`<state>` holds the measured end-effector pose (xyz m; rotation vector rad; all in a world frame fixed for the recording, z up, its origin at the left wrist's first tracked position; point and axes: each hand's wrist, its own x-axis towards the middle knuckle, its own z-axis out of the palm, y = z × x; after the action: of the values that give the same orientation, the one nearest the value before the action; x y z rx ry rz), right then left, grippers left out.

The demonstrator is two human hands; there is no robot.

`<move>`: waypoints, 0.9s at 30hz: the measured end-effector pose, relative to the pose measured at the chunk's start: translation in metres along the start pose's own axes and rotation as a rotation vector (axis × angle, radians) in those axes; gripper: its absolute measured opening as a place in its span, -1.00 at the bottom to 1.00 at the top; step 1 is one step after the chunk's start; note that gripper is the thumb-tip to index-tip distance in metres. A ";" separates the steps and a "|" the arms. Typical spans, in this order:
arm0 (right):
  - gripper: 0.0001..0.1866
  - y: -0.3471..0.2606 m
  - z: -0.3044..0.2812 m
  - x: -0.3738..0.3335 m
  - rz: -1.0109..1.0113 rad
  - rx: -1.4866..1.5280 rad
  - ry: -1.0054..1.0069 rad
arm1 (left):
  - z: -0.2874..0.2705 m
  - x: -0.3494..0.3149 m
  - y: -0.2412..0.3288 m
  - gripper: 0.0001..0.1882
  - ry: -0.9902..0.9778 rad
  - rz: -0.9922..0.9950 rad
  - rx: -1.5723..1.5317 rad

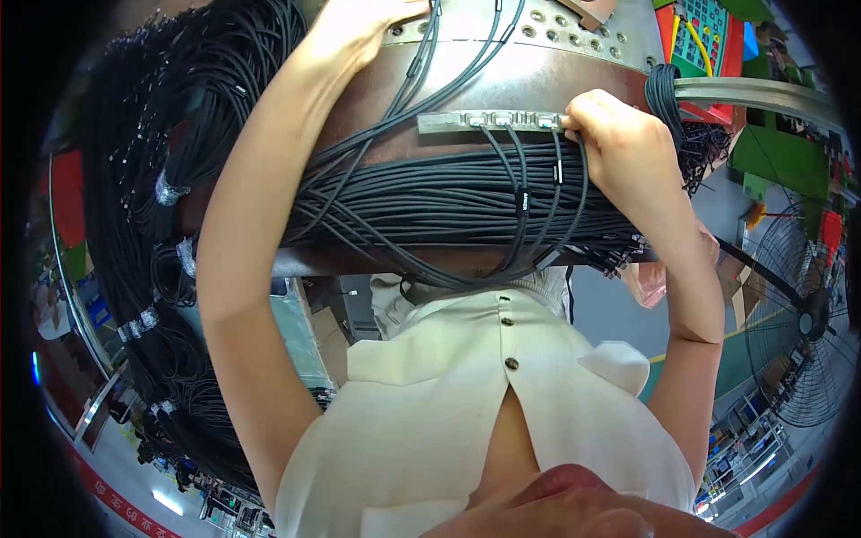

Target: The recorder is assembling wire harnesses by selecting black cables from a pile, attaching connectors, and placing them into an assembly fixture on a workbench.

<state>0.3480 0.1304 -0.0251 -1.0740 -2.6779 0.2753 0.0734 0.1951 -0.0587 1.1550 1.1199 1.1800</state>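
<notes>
A narrow grey metal block [439,124] lies across the brown table, with several black cables [513,161] seated in its slots by their ends. At the block's right end, my right hand [619,134] is closed in a pinch on a black cable end, and that cable loops down from the fingers. My left hand [372,20] reaches the top edge beside the steel plate with holes [547,34]; most of its fingers are cut off by the picture. Loose black cables [429,54] run down just right of it.
A thick bundle of black cables [413,193] lies along the near table edge. More tied cable bundles [193,108] hang at the left. At upper right stand a red-and-green device [704,45] and a metal rail [762,91] beside a cable coil. A fan [803,314] stands right.
</notes>
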 end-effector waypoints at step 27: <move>-0.78 0.048 0.045 0.108 -0.457 0.868 0.650 | 0.062 -0.092 0.028 -0.72 -0.299 -0.582 -0.825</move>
<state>0.2903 0.2357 -0.0639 -0.2069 -1.8114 0.7443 0.1275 0.1010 -0.0234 0.3075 0.5653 0.8277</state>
